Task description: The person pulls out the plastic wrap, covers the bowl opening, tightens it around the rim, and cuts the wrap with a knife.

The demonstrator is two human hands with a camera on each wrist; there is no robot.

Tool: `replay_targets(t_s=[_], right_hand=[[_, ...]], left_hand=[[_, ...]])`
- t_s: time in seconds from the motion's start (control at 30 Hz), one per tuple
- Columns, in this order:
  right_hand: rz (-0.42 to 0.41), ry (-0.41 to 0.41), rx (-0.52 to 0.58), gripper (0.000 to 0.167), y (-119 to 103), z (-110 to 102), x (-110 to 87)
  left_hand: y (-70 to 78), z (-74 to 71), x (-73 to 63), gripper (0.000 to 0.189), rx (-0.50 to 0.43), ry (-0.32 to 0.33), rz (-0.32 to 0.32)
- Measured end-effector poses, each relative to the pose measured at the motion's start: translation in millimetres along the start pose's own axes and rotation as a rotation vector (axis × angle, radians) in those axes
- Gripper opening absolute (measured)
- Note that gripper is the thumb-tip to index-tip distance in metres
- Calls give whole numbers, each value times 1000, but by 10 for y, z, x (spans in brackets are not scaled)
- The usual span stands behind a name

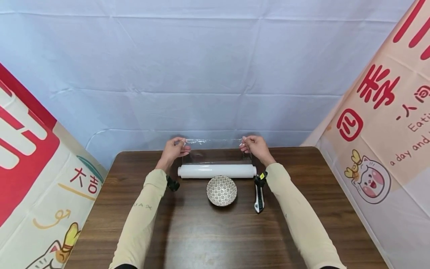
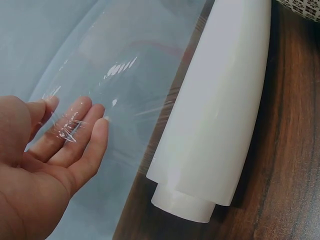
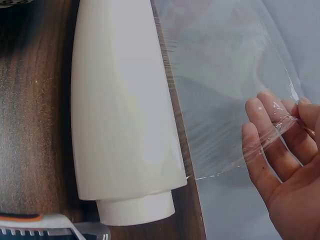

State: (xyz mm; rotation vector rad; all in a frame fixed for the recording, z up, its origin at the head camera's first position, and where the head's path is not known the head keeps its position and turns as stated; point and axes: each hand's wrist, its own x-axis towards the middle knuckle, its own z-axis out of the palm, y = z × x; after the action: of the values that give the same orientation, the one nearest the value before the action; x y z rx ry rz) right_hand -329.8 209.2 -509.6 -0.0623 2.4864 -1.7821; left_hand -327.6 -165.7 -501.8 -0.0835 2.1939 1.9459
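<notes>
A white roll of cling film (image 1: 216, 171) lies crosswise on the table, with a clear sheet of film (image 1: 215, 144) drawn from it toward the table's far edge. My left hand (image 1: 173, 150) pinches the sheet's left corner between thumb and forefinger; in the left wrist view the other fingers (image 2: 92, 145) are loosely bent behind the film. At the right corner my right hand (image 1: 256, 147) pinches the film, which bunches into creases by the thumb (image 3: 306, 111). The sheet is stretched between both hands. Just in front of the roll stands a patterned bowl (image 1: 221, 191).
A utility knife (image 1: 259, 196) lies to the right of the bowl, near the right wrist. The brown wooden table (image 1: 208, 239) ends just beyond the roll. A pale cloth backdrop (image 1: 201, 74) hangs behind, and printed cloths (image 1: 373, 149) hang at both sides.
</notes>
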Motion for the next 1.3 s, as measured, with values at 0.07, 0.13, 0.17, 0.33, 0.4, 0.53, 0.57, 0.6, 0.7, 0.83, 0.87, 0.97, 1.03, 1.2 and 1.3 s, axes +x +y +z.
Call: replay_targets(t_s=[0.07,0.13,0.17,0.33,0.4,0.53,0.57,0.6,0.7,0.83,0.87,0.97,1.03,1.2,1.3], right_hand=[[6,5,12,47,-1,-2,-5],[5,9,12,48,-5,-1,-14],[8,7,13,48,-9,0,-15],[9,21,8,47,-28,-17,-5],[6,30,14,46,-40,-22,-2],[-3,25,21,46,-62,-22,1],[-4,25,18,47,-70,-23,0],[-5,26,15,47,-79,-24,0],[-5,37,0,47,-108,-29,4],[-4,56,-3,47,-149,-38,8],[-5,60,-5,48,-155,-40,9],[-11,65,-4,47,-176,-50,14],[-14,71,6,46,-191,-59,17],[-39,79,30,42,-236,-89,13],[-59,84,28,43,-264,-99,9]], left_hand=[[0,0,6,44,3,-2,1],[11,-1,6,45,14,-1,3],[19,-3,5,45,20,0,6],[55,0,31,46,35,-2,25],[66,3,39,46,23,0,29],[91,-1,33,45,15,12,21],[97,-2,31,45,12,14,20],[104,-4,29,45,15,16,19],[132,-5,22,44,7,17,23],[178,-7,14,42,-4,25,33],[190,-9,13,42,-1,26,36],[221,-13,14,41,-10,34,46],[243,-13,15,40,0,39,54],[302,-15,19,40,16,46,71],[335,-21,18,41,7,42,82]])
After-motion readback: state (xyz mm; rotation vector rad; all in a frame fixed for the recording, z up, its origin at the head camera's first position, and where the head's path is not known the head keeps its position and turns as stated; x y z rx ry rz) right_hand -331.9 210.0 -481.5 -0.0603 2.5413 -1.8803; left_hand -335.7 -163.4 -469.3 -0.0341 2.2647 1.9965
